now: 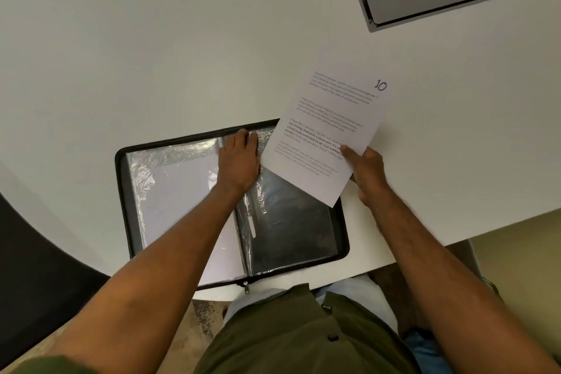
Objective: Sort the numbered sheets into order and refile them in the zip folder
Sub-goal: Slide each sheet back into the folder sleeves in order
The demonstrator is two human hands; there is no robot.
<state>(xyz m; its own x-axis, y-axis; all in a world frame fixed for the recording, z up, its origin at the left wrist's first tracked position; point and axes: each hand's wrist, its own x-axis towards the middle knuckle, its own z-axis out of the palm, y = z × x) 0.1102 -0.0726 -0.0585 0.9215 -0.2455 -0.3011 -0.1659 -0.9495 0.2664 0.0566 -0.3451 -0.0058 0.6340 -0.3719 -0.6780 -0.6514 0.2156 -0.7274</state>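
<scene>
folder [121,161]: black rim | sheet [328,130]: white, black print | table [151,39]: white | shirt [288,334]: olive

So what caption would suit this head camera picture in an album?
Right hand holds sheet 10 over the open zip folder while the left hand rests on its plastic sleeves.

Even, soft indoor light, fairly bright on the white tabletop [151,55]. Glare patches on the crinkled plastic sleeves [170,179] of the zip folder [121,161]. Soft shadow under the sheet marked 10 [328,133]. Strong wide-angle bend: tabletop edges curve. Printed text on the sheet is soft, mostly unreadable. Bottom corners dim.
</scene>
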